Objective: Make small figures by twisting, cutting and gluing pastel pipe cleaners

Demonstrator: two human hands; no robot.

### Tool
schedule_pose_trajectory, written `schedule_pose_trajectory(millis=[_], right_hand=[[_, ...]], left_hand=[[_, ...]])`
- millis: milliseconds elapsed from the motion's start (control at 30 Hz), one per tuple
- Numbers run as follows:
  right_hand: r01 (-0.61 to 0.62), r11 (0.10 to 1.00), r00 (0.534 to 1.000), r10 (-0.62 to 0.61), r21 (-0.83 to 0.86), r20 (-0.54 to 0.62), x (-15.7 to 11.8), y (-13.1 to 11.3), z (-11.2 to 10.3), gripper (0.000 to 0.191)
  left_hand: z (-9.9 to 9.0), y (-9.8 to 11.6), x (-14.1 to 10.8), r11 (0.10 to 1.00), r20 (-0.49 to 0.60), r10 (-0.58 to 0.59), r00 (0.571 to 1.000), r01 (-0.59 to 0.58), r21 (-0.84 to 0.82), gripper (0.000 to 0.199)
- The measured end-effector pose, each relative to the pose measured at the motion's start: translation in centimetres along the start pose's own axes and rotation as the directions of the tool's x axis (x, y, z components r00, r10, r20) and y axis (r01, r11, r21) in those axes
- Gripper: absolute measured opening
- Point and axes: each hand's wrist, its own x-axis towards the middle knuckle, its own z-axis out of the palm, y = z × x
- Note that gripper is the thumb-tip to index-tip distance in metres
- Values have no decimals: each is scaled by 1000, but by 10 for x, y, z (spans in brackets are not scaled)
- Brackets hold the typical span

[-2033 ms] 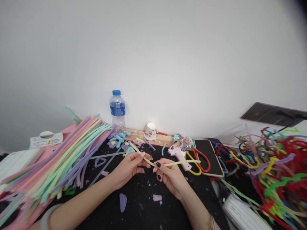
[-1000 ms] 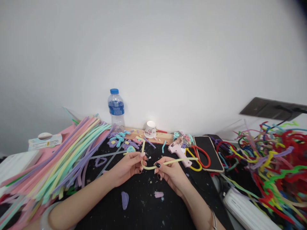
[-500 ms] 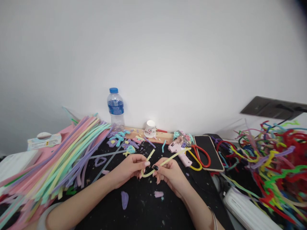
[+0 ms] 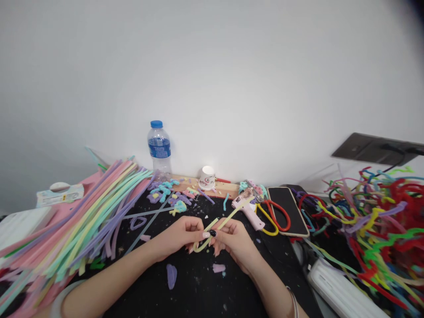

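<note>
A pale yellow pipe cleaner [image 4: 236,210] is bent into a narrow hook between my two hands. My left hand [image 4: 185,236] pinches it near the bend and the short end. Thumb and fingers of my right hand [image 4: 232,240] close on the longer arm, which slants up to the right toward a pink glue gun [image 4: 252,216]. My thumbs nearly touch each other. On the black mat [image 4: 198,289] below lie a purple fuzzy piece [image 4: 171,276] and a small pink piece [image 4: 218,268].
Many pastel pipe cleaners [image 4: 99,216] heap on the left; a bright tangle [image 4: 380,229] fills the right. Behind stand a water bottle [image 4: 159,148] and a paper cup [image 4: 207,178]. Scissors [image 4: 280,216], a phone [image 4: 289,212] and a white power strip [image 4: 341,289] lie to the right.
My hands have come closer together. The pipe cleaner's bend has tightened, and its short end now leans toward the long arm, whose tip has swung a little left.
</note>
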Motion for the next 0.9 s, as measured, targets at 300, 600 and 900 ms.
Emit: schedule_pose_trajectory(millis=[300, 600, 900], right_hand=[[-1, 1000, 1000, 1, -18, 0, 1, 0, -1, 19], [91, 996, 985, -92, -10, -143, 3, -1, -2, 20], [187, 977, 954, -155, 106, -257, 3, -5, -3, 22]], left_hand=[[1, 5, -2, 994, 28, -61, 998, 59, 89, 33], [5, 3, -4, 977, -15, 71, 997, -66, 204, 23], [1, 2, -7, 711, -139, 512, 847, -328, 622, 27]])
